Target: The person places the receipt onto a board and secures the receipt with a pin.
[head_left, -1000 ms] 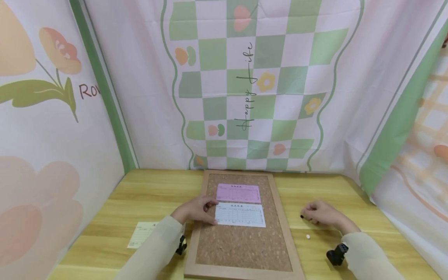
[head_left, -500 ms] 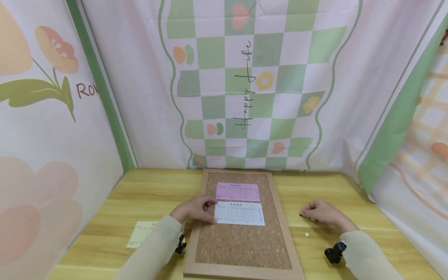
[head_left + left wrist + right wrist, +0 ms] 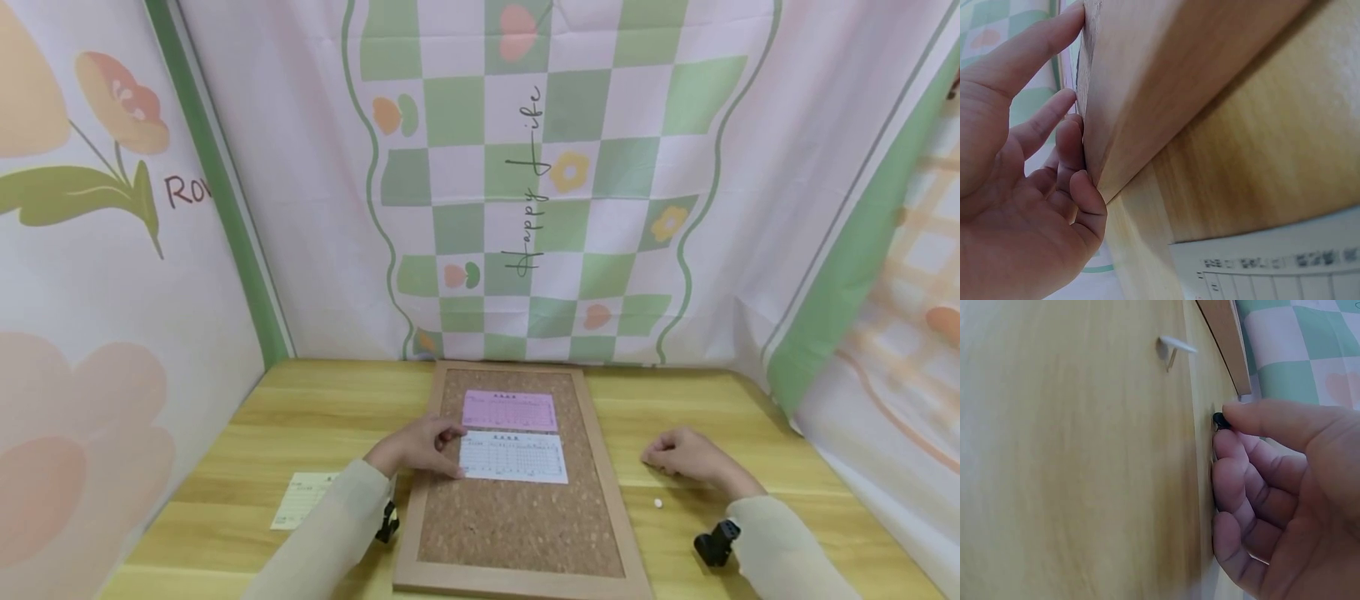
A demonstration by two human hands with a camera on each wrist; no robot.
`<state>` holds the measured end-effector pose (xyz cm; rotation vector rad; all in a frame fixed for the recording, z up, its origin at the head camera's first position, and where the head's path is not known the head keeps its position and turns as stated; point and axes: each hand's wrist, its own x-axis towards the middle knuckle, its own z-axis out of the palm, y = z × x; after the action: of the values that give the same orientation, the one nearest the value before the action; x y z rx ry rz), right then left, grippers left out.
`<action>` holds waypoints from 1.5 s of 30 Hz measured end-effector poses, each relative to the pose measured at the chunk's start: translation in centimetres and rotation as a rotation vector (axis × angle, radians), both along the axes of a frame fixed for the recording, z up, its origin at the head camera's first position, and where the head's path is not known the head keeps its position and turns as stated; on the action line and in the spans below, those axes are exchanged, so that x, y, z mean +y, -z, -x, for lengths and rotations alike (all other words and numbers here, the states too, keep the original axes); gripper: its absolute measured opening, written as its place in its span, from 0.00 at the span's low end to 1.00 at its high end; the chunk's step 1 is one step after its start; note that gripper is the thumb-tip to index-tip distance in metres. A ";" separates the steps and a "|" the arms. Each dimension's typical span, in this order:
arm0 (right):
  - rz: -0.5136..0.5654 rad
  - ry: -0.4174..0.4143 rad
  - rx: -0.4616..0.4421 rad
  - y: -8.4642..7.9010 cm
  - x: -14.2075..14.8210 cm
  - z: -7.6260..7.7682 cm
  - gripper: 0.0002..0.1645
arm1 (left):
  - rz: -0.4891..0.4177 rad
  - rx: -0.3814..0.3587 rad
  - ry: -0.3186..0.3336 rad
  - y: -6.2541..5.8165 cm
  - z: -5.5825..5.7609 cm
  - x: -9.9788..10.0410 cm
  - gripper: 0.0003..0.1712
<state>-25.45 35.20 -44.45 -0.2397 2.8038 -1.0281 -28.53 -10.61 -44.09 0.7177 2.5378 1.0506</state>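
Observation:
A white printed form (image 3: 513,457) lies on the framed corkboard (image 3: 521,529), just below a pink form (image 3: 510,410). My left hand (image 3: 420,447) rests at the white form's left edge, thumb and index finger spread along it. In the left wrist view, the other fingers curl loosely by the wooden frame (image 3: 1141,81). To the right of the board, my right hand (image 3: 686,454) is low over the table. It pinches a black thumbtack (image 3: 1220,420) between thumb and index finger, as the right wrist view shows. Near it on the table lies a white thumbtack (image 3: 1177,344).
A pale yellow form (image 3: 300,500) lies on the wooden table (image 3: 352,392) left of the board, partly covered by my left sleeve. Behind the table hangs a checked curtain (image 3: 517,167), with more printed cloth at both sides.
The right hand's fingers have turned slightly, so the black thumbtack is now hidden in the head view. The left hand stays in place on the white form.

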 end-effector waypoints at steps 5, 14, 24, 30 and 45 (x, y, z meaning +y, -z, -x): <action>0.000 -0.004 -0.006 0.0 0.0 0.1 0.11 | 0.006 0.001 0.004 0.1 0.1 0.0 0.40; 0.099 -0.026 -0.066 -0.4 -0.5 0.3 0.11 | 0.014 0.000 0.009 -0.1 0.0 0.1 0.40; 0.116 0.008 -0.068 -0.9 -1.1 0.6 0.12 | 0.011 -0.004 0.003 -0.1 0.0 0.1 0.40; 0.134 -0.012 -0.074 -1.1 -1.5 0.9 0.13 | 0.003 -0.010 0.000 -0.2 0.0 0.0 0.40; 0.186 -0.112 -0.091 -2.1 -3.1 1.5 0.16 | 0.004 -0.013 -0.007 -0.2 -0.1 0.1 0.40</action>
<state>-26.97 32.13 -42.35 -0.3569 2.5844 -1.2402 -28.47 -10.56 -43.91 0.6990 2.5325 1.0493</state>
